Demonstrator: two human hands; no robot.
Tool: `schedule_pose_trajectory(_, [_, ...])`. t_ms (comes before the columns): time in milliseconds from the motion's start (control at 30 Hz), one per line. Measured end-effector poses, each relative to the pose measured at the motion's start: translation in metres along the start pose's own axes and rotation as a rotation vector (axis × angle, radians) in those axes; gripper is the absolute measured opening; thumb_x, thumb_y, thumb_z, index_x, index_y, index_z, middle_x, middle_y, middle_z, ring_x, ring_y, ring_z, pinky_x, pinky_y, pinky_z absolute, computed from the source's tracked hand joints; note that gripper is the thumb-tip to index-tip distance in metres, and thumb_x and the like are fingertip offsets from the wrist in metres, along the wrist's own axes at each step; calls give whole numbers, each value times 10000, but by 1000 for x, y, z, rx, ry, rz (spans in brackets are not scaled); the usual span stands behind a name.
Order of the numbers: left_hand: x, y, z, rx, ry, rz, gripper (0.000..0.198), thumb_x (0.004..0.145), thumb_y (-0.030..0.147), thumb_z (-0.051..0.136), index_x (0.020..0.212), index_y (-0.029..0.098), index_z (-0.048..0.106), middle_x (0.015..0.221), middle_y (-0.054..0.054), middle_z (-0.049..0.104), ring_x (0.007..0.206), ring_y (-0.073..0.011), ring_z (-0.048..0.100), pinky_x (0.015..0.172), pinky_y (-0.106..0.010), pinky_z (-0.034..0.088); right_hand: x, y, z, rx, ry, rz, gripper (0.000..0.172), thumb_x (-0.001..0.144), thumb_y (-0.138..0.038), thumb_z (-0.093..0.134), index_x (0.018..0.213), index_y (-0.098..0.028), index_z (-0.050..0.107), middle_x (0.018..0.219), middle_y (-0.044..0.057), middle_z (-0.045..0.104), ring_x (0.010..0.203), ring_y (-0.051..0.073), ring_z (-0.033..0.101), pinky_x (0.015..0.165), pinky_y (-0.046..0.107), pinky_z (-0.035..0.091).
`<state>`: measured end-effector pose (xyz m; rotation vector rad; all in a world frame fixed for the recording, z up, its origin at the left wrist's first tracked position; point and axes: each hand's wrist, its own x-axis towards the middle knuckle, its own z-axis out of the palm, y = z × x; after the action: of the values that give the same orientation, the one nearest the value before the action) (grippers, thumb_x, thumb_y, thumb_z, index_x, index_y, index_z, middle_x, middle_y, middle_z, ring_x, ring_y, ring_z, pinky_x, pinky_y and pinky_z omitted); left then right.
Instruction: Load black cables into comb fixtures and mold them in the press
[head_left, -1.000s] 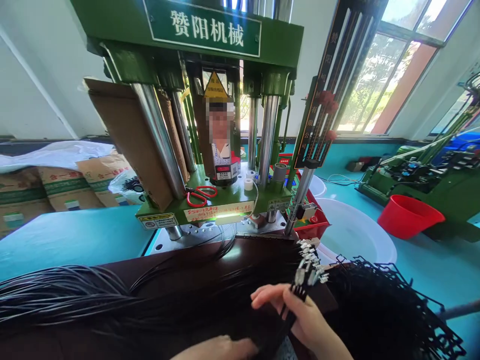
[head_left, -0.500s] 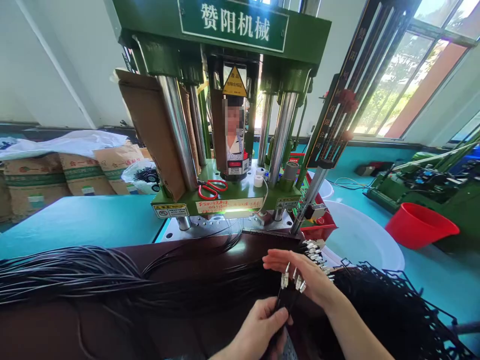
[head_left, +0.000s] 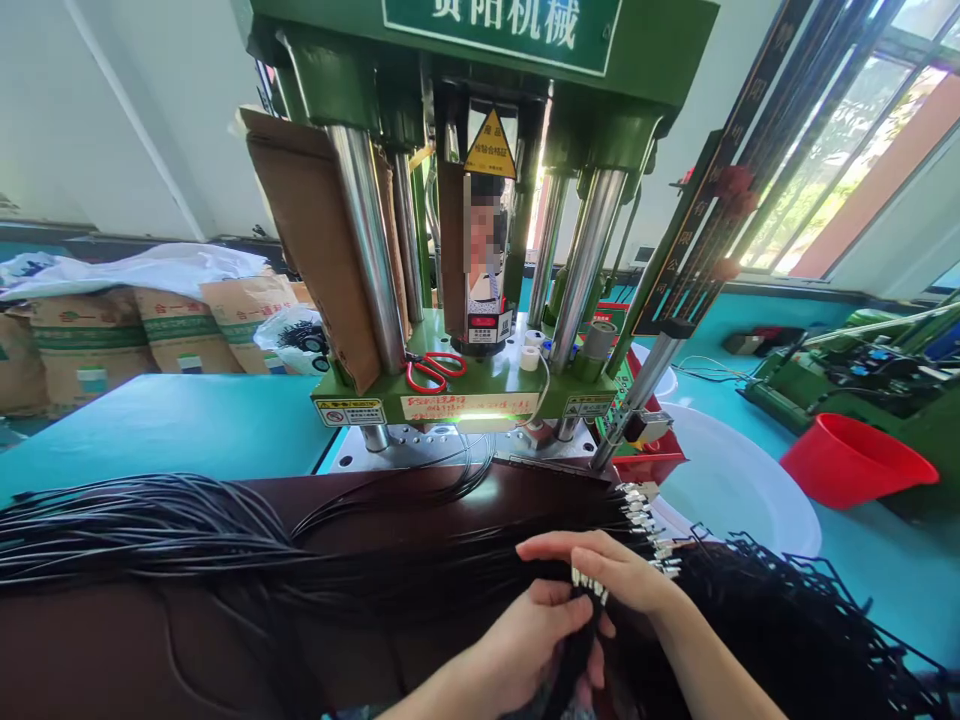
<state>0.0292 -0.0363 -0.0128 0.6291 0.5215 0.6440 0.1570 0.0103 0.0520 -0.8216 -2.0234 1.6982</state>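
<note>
In the head view, my left hand [head_left: 536,632] is closed round a small bundle of black cables [head_left: 571,660]. Silvery metal connector ends [head_left: 589,583] stick up in a row above its thumb. Over those ends is my right hand [head_left: 619,572], its fingers stretched out to the left and its palm at the connectors; whether it presses on them is partly hidden. Just behind it lies a row of more metal cable ends [head_left: 639,510] on the dark table. Long black cables [head_left: 187,530] run across the table to the left.
A green press [head_left: 480,385] stands behind the table, with red-handled scissors [head_left: 435,372] on its bed. To the right are a dark heap of black parts [head_left: 757,620], a white basin [head_left: 750,480] and a red bucket [head_left: 855,460]. A person [head_left: 484,260] shows between the press columns.
My right hand has come down and left over the connector ends, which now stand together in an even row rather than splayed apart. My left hand keeps its hold. The view has shifted slightly.
</note>
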Motion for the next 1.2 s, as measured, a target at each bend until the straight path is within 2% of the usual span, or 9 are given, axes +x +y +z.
schedule_pose_trajectory(167, [4,1,1,-39,222,163,416,683,509,581,712,96,547,463,16,484,341,-61,394,346,-191,297,15,6,-6,-233,-65,-41,411,891,-360,358,1261,-217,463,1244,59,519,1098,218,497,874,339,438])
schedule_pose_trajectory(300, [2,9,-13,-16,430,310,350,678,461,614,718,129,509,457,75,391,356,-19,285,360,-167,224,35,26,-31,-808,286,171,372,914,-243,281,1212,-172,493,1153,99,578,1046,193,535,872,321,425])
schedule_pose_trajectory(400, [-2,13,-21,-16,470,358,316,689,430,610,719,138,494,488,68,406,389,-25,299,377,-173,230,50,45,-51,-1222,467,405,321,829,-70,349,1059,-85,572,1005,182,620,964,275,570,832,412,416])
schedule_pose_trajectory(600, [-3,12,-26,30,493,376,310,705,435,586,714,146,474,507,68,398,398,-30,306,379,-179,235,64,54,-62,-1294,422,475,263,722,-2,390,885,-69,585,943,215,595,915,319,567,752,415,408])
schedule_pose_trajectory(733, [-4,12,-27,116,516,381,337,717,472,559,726,149,465,509,70,391,399,-29,297,371,-174,234,47,34,-58,-1195,388,461,186,725,-146,455,887,-115,541,940,164,597,898,284,564,730,367,408])
schedule_pose_trajectory(833, [-5,10,-26,182,507,392,343,738,494,517,735,158,447,496,79,380,384,-27,285,365,-172,228,22,26,-45,-1048,335,477,160,769,-179,371,819,-138,517,728,64,600,616,173,588,561,273,420])
schedule_pose_trajectory(900, [-4,9,-25,232,503,393,333,733,486,524,726,166,430,479,87,373,367,-25,283,358,-171,221,5,31,-28,-850,319,501,210,794,-184,303,838,-144,504,610,-9,539,405,101,494,401,215,361])
schedule_pose_trajectory(1067, [4,5,-20,372,425,287,328,672,458,588,707,168,440,390,103,357,304,-29,252,324,-177,199,-18,67,24,159,671,249,402,808,-342,421,1145,-123,442,532,-82,419,287,35,277,281,163,181])
schedule_pose_trajectory(1200, [12,1,-16,367,401,261,344,704,505,515,692,168,449,397,97,355,300,-30,245,309,-176,182,-18,82,41,424,873,85,502,812,-431,495,1203,-118,462,539,-55,473,311,32,327,295,157,206])
